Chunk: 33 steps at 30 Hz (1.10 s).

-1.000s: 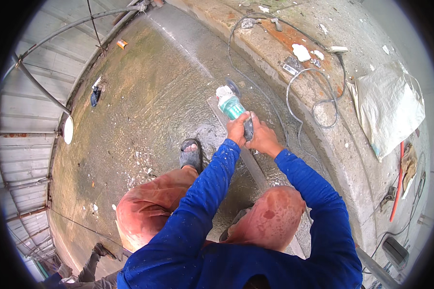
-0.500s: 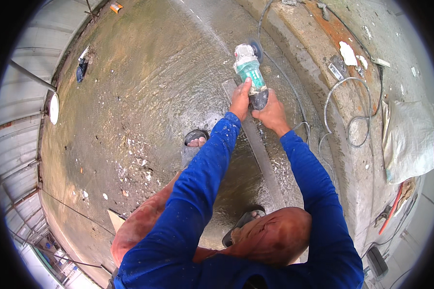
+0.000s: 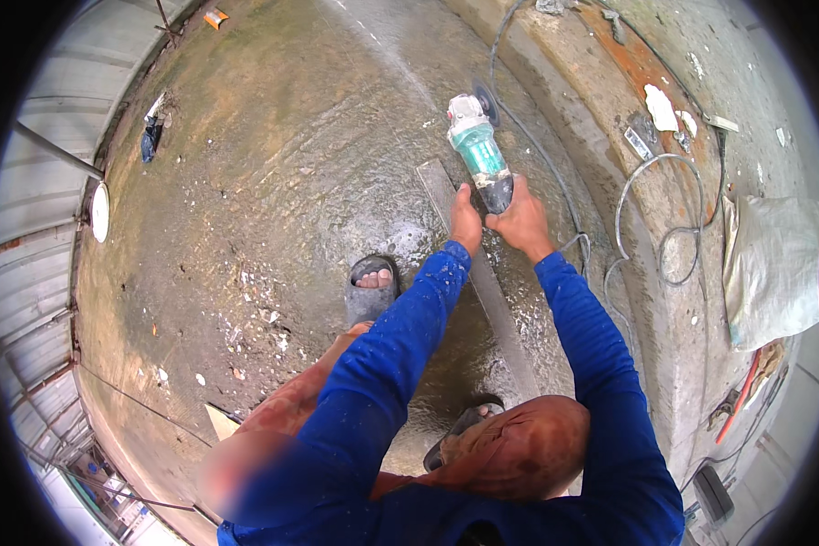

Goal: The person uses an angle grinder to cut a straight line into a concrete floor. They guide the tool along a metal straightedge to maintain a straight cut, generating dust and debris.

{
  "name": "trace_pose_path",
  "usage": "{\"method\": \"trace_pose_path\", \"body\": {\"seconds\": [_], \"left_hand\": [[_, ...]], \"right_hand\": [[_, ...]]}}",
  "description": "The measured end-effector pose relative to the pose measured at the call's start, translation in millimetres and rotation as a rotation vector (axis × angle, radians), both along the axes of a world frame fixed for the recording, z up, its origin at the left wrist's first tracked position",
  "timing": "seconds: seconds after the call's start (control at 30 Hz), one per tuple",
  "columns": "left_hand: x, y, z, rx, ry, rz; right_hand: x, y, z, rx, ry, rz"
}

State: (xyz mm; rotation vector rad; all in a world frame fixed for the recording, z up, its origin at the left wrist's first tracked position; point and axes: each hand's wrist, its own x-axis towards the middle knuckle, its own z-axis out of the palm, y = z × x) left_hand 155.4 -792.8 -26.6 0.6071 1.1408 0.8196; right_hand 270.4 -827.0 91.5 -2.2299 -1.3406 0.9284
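A bent knee is nearest, on the body side of the angle grinder. A flat strip runs up just left of the grinder. The left hand is beside the grinder's dark rear end, its grip impossible to tell; the right hand has its fingers clamped there. The grinder points away over wet floor; right of it, a grey cable loops.
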Motion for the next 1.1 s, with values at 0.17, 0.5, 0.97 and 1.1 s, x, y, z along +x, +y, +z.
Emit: {"method": "trace_pose_path", "body": {"seconds": [0.17,0.5,0.97,1.1], "left_hand": [[9,-8,9,-0.051,-0.137,-0.018],[-19,58,10,0.138,0.368,0.032],[-23,79,60,-0.015,0.118,0.012],[-21,84,58,-0.056,0.077,-0.002]], "right_hand": [[15,-9,-4,-0.065,-0.023,-0.024],[-21,27,-11,-0.113,0.004,0.072],[-40,48,-15,-0.043,0.0,0.062],[-37,53,-17,-0.042,-0.003,0.067]]}}
